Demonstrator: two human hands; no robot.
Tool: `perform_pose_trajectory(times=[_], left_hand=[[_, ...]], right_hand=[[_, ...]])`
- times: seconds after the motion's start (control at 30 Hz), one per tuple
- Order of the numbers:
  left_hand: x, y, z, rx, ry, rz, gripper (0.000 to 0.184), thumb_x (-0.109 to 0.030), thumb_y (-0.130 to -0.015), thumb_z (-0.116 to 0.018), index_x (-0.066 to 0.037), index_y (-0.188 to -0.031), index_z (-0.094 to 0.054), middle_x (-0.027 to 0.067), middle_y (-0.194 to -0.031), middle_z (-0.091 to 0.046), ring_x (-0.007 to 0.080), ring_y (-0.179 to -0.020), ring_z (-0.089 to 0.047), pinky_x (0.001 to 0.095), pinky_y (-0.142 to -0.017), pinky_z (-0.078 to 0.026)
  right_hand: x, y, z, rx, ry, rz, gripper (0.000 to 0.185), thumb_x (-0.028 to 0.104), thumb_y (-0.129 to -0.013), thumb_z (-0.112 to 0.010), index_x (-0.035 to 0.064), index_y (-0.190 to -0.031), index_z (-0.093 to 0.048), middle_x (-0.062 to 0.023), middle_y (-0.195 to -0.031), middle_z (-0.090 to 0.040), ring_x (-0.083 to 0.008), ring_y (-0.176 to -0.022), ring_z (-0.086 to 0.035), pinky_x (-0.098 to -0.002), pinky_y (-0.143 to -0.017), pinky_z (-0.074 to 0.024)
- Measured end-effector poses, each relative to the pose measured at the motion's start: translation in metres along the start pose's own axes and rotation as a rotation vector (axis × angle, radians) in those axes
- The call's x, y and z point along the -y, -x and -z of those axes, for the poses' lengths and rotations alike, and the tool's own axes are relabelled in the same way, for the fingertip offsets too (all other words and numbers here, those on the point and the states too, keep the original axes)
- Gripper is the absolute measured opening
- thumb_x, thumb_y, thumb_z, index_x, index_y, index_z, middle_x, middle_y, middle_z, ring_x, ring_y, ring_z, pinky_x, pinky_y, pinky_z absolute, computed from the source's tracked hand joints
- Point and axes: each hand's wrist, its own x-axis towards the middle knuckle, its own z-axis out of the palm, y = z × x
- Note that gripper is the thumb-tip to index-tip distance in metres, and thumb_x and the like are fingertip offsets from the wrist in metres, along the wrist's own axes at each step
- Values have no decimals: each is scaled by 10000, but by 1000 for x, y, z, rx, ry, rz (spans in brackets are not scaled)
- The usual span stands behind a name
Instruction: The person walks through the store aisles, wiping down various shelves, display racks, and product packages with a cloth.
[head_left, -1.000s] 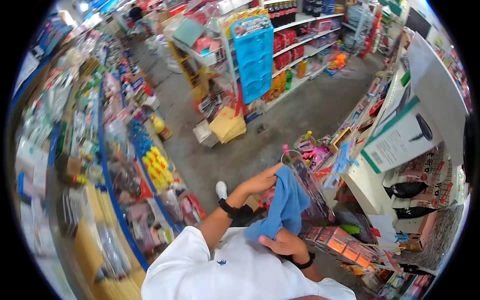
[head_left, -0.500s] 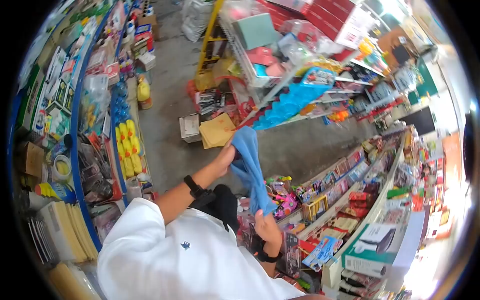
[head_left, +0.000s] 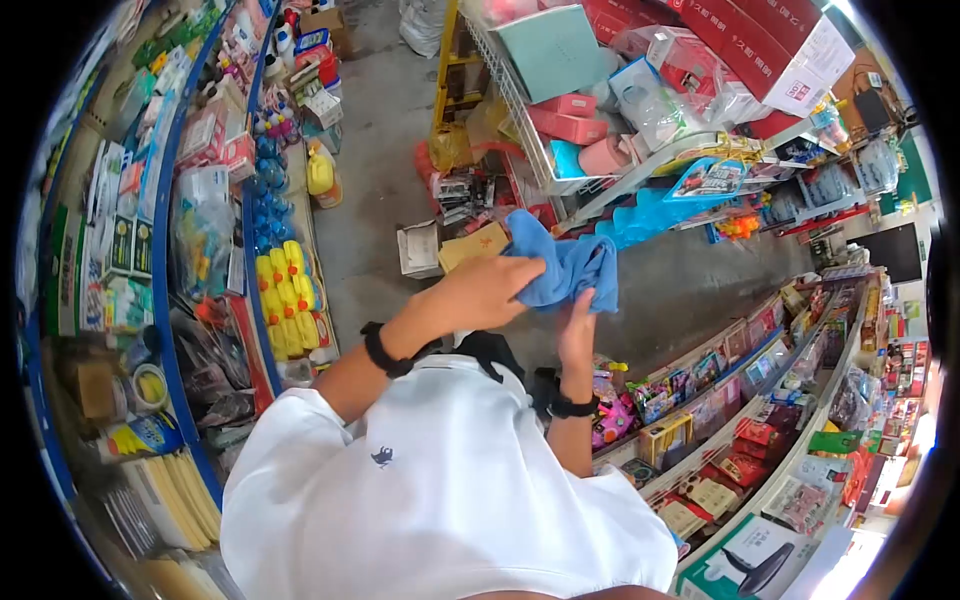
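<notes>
A blue cloth is bunched up in front of my chest, held between both hands. My left hand is closed on the cloth's left part, with its fingers bent over the fabric. From below, my right hand grips the lower right part; the cloth covers some of its fingers. Dark bands circle both wrists. Past the cloth, on the floor, a yellow-brown envelope or card lies beside a small open box.
Shelves with blue edges full of household goods run along my left, with yellow bottles on the lowest one. A white wire rack piled with boxes stands ahead right. Low shelves of packaged goods line my right.
The cloth hung stretched between my hands before; now it is gathered into a bunch. My hands have come closer together, the right one rising toward the left. The view has shifted slightly.
</notes>
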Motion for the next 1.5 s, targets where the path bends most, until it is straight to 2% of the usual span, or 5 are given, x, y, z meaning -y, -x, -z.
perform_pose_trajectory(times=[0.17, 0.5, 1.13, 1.33, 1.5], left_hand=[[-79, -25, 82, 210, 129, -325, 156, -146, -811, -727, -74, -880, -606, 104, -959, -643, 300, -893, -638, 409, -703, -526], [-87, -88, 92, -172, 1186, -679, 383, -398, -839, -709, -41, -976, -722, 185, -1049, -696, 287, -969, -671, 368, -805, -564], [103, -73, 401, 825, 1048, -716, 778, -652, -870, -483, 53, -1131, -685, 189, -1046, -702, 271, -912, -701, 369, -811, -560], [169, -56, 415, 293, 527, -494, 341, -53, -884, -641, 3, -1218, -597, 174, -1127, -641, 291, -975, -634, 380, -869, -513], [262, -98, 353, 542, 554, 133, 461, -193, -987, -591, -56, -1385, -402, 124, -1132, -622, 180, -1019, -609, 336, -899, -489]], right_hand=[[29, -63, 6, 447, -1202, 55, 484, 430, -1073, -334, 129, -1436, -445, -121, -1431, -502, -286, -1297, -499, -429, -1102, -394], [21, -116, -8, 138, -744, -60, 462, 420, -1078, -341, 51, -1235, -572, -122, -1213, -616, -251, -1089, -611, -382, -972, -485], [-6, -175, -215, -396, -554, 213, 520, 414, -1045, -444, 59, -1425, -462, -122, -1439, -443, -277, -1300, -437, -447, -1150, -308], [-2, -207, -230, -421, -647, 142, 509, 411, -1040, -437, 57, -1402, -488, -140, -1406, -482, -283, -1292, -457, -454, -1151, -311], [4, -243, -254, -343, -737, 124, 522, 413, -1033, -455, 53, -1410, -472, -140, -1423, -482, -289, -1285, -473, -445, -1128, -339]])
